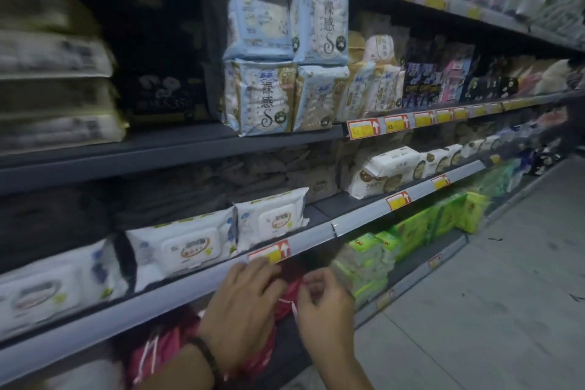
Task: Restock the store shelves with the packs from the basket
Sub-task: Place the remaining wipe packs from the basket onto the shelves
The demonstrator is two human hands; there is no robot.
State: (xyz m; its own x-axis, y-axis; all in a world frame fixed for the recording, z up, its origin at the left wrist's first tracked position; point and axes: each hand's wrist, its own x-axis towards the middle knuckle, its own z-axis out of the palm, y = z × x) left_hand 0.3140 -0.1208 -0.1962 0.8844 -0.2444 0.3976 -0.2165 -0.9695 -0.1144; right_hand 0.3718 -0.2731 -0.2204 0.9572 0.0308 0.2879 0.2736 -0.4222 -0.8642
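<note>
**Red pack being seated under the lower shelf rail**

Grip: the right hand (326, 301) is pinching the upper edge of a red pack (286, 290) with curled fingers. The left hand (243, 304) is lying across the pack with fingers mostly straight, pressing rather than clasping. Blur is limiting finer detail.

The pack is sitting between both hands, just under the grey shelf rail (177, 294) and near further red packs (158, 348) to the left. Both forearms are reaching up and forward, and a dark wristband (205, 355) is showing on the left.

Judged step: placing is in progress. The next move is calling for a push rearward under the rail, then release. The basket is not in view.
</note>
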